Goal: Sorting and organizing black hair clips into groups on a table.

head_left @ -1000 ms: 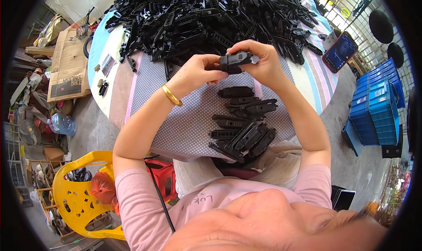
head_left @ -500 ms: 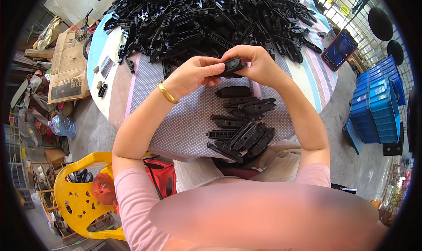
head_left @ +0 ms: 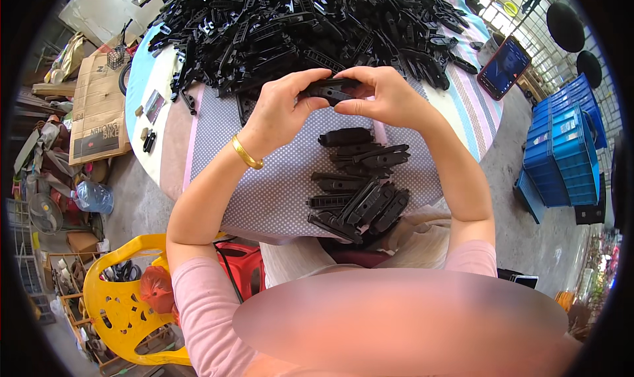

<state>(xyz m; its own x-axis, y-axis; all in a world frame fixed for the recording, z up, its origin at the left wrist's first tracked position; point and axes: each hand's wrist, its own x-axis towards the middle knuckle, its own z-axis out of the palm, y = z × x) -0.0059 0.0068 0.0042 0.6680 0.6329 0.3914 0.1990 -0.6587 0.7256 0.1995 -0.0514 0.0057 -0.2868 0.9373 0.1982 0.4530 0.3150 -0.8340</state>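
Between my two hands I hold a long black plastic part (head_left: 333, 93) level over the table, near the front of the big heap. My left hand (head_left: 285, 106) grips its left end, thumb below and fingers on top. My right hand (head_left: 386, 98) pinches the right end in the same way. Beyond them lies a large heap of similar black plastic parts (head_left: 290, 27). Below my hands, toward my lap, several black parts (head_left: 360, 205) lie in a small loose pile, with one dark part (head_left: 345, 137) at its far end.
The round table has a patterned cloth (head_left: 264, 185). A phone (head_left: 504, 66) stands propped at its right edge, and small loose pieces (head_left: 150, 141) lie at the left. Blue crates (head_left: 561, 152) are stacked right; a yellow chair (head_left: 125, 304) and cardboard (head_left: 99, 106) are left.
The held part has turned from a short, angled pose to lying lengthwise between both hands. My left hand has shifted to its left end, and the whole view has moved slightly.
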